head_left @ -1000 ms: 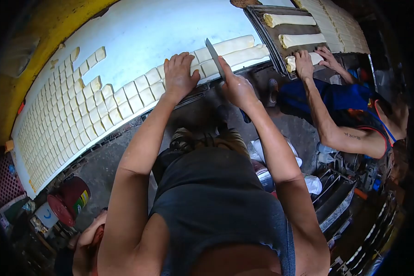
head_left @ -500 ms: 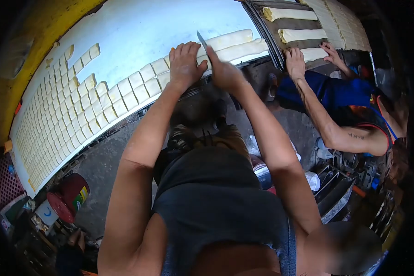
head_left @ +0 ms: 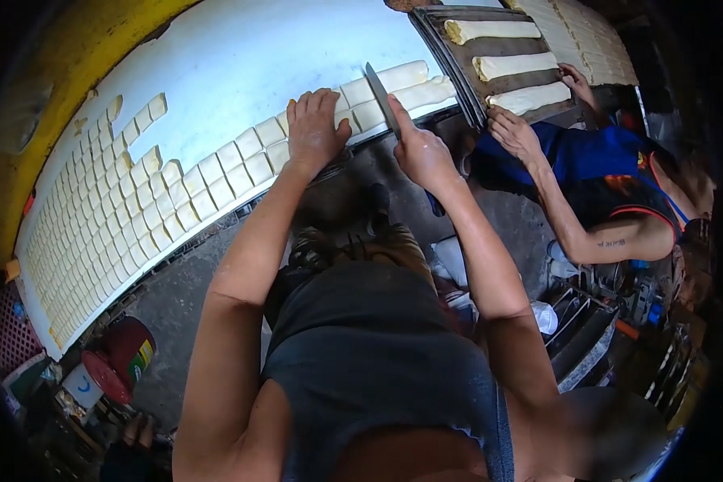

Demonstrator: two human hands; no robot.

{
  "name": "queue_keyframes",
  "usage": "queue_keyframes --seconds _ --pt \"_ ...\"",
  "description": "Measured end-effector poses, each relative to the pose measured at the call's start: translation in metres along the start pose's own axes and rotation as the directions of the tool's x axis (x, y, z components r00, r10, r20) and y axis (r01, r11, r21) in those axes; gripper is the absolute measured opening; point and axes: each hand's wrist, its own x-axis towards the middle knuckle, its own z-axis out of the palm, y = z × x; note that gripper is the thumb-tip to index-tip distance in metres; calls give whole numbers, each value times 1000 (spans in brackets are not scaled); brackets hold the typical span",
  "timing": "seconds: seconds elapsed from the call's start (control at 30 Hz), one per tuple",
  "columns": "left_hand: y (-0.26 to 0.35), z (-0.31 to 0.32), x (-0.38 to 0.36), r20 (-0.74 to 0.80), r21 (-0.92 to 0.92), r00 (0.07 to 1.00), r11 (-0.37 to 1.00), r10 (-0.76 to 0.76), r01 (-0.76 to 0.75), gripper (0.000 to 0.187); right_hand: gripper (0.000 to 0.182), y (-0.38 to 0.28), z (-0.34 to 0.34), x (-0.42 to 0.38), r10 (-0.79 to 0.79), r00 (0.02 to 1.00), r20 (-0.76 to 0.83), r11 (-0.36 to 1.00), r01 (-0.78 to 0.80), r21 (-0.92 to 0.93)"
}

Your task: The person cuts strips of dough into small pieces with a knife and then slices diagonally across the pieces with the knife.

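Note:
My left hand point(head_left: 315, 132) lies on the rows of dough with its fingers stretched out, thumb apart, and grips nothing. My right hand point(head_left: 426, 157) is closed round the handle of a knife point(head_left: 382, 98), its index finger laid along the back of the blade. The blade lies across two long dough rolls point(head_left: 403, 76) side by side on the white tabletop point(head_left: 249, 64). Between the knife and my left hand the dough shows several cut lines. To the left, many square dough pieces point(head_left: 233, 165) stand in curved rows along the table edge.
At right, a co-worker's hands point(head_left: 516, 132) are at a stack of dark baking trays point(head_left: 502, 48) bearing three dough rolls point(head_left: 530, 98). A dark red bucket point(head_left: 124, 357) stands on the floor at lower left. Metal racks point(head_left: 582, 329) are at lower right.
My right hand and the knife have moved right along the dough rolls, and more cut lines show behind the blade. The co-worker's near hand has come off the nearest roll on the tray.

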Motion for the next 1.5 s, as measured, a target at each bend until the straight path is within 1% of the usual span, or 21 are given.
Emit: queue_keyframes --seconds 0.2,0.33,0.43,0.5,0.53,0.6,0.63,0.7,0.73,0.8,0.9,0.93,1.0,1.07,1.1,1.13,1.2,1.23,1.33,1.4,1.5 --pt "0 -4 -1 -6 -34 1000 999 16 -17 57 90 9 22 16 8 1000 22 1000 -7 -27" --pt "-2 -4 -2 48 -69 999 998 3 1 61 91 14 33 19 7 999 37 1000 -6 -30" --pt "2 -3 4 22 -123 1000 992 0 3 62 93 11 37 21 54 997 52 998 -53 -31" --pt "8 0 11 -3 -167 1000 986 -8 8 62 92 7 35 20 125 986 110 992 -122 -29" --pt "13 3 16 -9 -180 1000 983 22 -24 63 92 6 32 20 125 986 113 992 -122 -31" --pt "21 10 20 -15 -197 999 979 47 -50 63 90 3 26 21 89 987 137 995 -82 -56" --pt "23 14 22 -23 -142 998 988 56 -58 62 90 2 23 25 87 987 138 995 -79 -60" --pt "23 18 22 -17 -91 998 994 58 -60 62 88 2 25 36 -12 998 60 997 16 -70" --pt "22 18 22 -22 -105 998 993 50 -52 63 88 5 32 47 -1 998 68 998 6 -68" --pt "23 20 24 -17 -131 999 991 39 -41 63 87 3 37 72 -51 999 19 999 51 15" --pt "21 19 24 69 -147 997 989 23 -12 65 91 1 26 61 -4 996 84 1000 5 -8" --pt "21 19 22 64 -154 998 988 25 -15 65 91 0 22 42 -1 997 81 1000 2 -16" --pt "22 19 22 40 -160 999 987 18 -11 63 95 1 7 -10 18 981 195 997 -4 -74" --pt "20 24 23 -13 -139 1000 990 23 -25 61 97 7 -3 -40 3 979 203 997 13 -79" --pt "21 28 21 -47 -105 998 994 37 -42 60 98 10 -5 -52 -7 977 212 998 21 -63" --pt "21 23 22 -4 -120 999 992 35 -35 59 98 4 -16 -56 16 978 206 997 0 -75" --pt "19 26 22 -20 -134 998 989 62 -64 59 97 -7 -47 -54 9 958 287 999 2 -39" --pt "18 26 21 -31 -124 997 990 69 -72 58 97 -10 -56 -56 16 959 285 999 -4 -44" --pt "21 23 21 -25 -125 997 990 69 -72 57 94 -8 -66 -51 7 986 164 999 -15 49" --pt "22 23 20 -21 -100 999 994 50 -52 57 93 11 -42 -40 56 998 -40 998 -54 43" --pt "21 22 20 31 -97 998 994 49 -46 62 100 41 -9 -11 36 998 -54 996 -32 85"
